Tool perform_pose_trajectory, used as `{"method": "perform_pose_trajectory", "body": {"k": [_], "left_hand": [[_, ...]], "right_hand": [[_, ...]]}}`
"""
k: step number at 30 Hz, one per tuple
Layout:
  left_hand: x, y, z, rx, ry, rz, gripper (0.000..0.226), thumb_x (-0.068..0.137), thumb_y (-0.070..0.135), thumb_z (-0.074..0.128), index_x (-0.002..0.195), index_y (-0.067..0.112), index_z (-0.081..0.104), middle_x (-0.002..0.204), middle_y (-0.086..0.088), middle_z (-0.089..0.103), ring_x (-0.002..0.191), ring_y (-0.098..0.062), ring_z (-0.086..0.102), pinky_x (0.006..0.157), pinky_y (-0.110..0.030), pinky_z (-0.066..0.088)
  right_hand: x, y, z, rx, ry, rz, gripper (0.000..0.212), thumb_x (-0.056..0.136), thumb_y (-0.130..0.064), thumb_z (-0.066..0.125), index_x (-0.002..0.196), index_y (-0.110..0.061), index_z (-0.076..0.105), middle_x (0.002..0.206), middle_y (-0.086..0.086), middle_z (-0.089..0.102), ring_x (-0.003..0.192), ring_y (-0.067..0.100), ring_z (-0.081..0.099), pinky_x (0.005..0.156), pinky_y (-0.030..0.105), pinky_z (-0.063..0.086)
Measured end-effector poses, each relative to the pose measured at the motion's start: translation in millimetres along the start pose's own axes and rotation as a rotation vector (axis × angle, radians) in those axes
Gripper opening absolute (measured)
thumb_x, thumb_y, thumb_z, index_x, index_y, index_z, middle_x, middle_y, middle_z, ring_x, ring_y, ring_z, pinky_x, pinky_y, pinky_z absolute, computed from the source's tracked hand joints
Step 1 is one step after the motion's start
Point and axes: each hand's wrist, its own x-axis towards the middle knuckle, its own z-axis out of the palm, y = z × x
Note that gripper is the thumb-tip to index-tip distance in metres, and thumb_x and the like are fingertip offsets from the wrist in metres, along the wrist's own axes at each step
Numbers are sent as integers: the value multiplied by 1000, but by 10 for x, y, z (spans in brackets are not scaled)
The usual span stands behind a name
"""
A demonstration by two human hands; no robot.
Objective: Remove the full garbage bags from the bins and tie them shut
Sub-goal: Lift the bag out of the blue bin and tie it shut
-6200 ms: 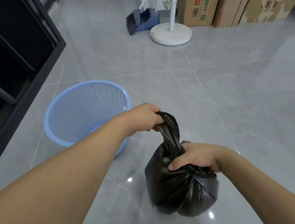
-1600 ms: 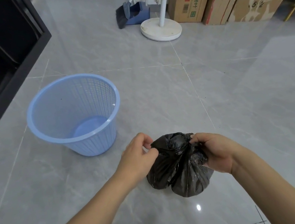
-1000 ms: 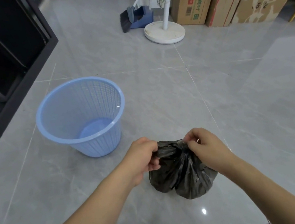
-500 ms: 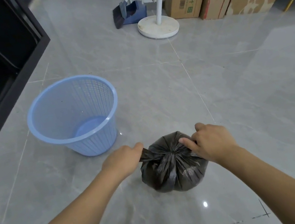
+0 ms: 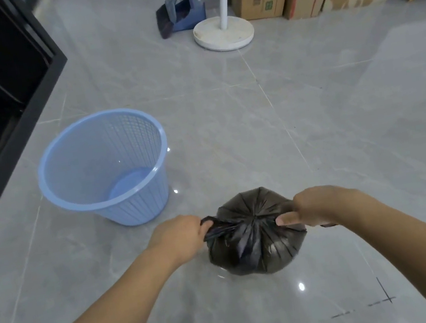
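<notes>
Now both hands, left hand, right hand, gripping garbage bag ends, pulled apart.

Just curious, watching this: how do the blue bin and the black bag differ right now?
The bin is pale blue, rigid and slotted, and its mouth stands open; the bag is black, soft and crinkled, and its mouth is gathered shut. The bin holds nothing and is untouched; the bag bulges full, its ends gripped by the left hand and right hand. Both sit on the grey floor.

black garbage bag, pale blue mesh bin, seemingly marbled grey floor
</notes>
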Motion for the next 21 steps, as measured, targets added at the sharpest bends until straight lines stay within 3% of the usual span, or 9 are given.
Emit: {"method": "perform_pose_trajectory", "body": {"k": [3,6,8,10,12,14,17,19,21], "left_hand": [[-67,-180,-49,95,0,-27,30,97,39,32,75,26,48,89,-1,64,79,-22,59,66,-33,46],[-202,-92,-84,89,94,142,30,94,46,31,77,27,46,83,1,63,74,-21,58,59,-32,37],[-337,-2,-106,109,145,324,29,91,50,30,76,27,39,80,2,60,74,-22,57,60,-32,35],[-470,68,-160,157,162,490,25,91,47,30,76,26,33,75,5,53,70,-21,52,65,-32,37],[-553,97,-212,190,195,595,20,93,40,32,80,26,35,76,7,49,68,-18,48,67,-30,37],[-582,85,-278,204,255,636,20,95,37,35,82,23,42,77,7,50,66,-15,47,65,-29,38],[-560,-3,-386,227,326,605,24,96,35,35,82,22,50,75,7,50,64,-15,47,61,-31,42],[-492,-72,-441,219,369,530,25,96,35,35,82,21,51,76,7,50,68,-17,50,64,-33,41],[-384,-96,-464,138,390,418,25,98,34,36,85,20,51,80,8,50,77,-19,53,71,-32,38]], "right_hand": [[-165,107,-88,452,-226,-2,59,86,-69,45,55,-18,49,57,-1,50,51,15,46,56,25,38],[-228,-36,-77,1557,-461,-126,43,91,-49,50,60,-20,47,52,-5,37,42,11,32,37,20,30],[-219,-264,-13,2050,-337,-61,35,93,-38,45,66,-16,53,52,-3,42,35,11,36,31,19,30],[-191,-516,82,2233,-174,-10,40,96,-33,41,78,-5,64,67,7,61,39,15,55,37,20,43],[-149,-713,215,2153,-106,-42,45,99,-32,40,92,0,71,92,15,74,67,23,72,60,30,55],[-140,-848,315,1881,-24,-53,41,98,-30,42,92,-5,75,97,10,76,88,24,72,77,35,53],[-145,-893,278,1263,150,-141,37,91,-28,45,63,-18,67,72,3,66,75,22,61,78,36,46],[-197,-900,162,1019,60,-218,38,86,-34,39,54,-21,54,59,-1,55,63,18,51,71,37,43],[-232,-911,28,810,-25,-259,45,79,-46,32,50,-21,56,51,-5,57,58,16,54,68,34,44]]}}
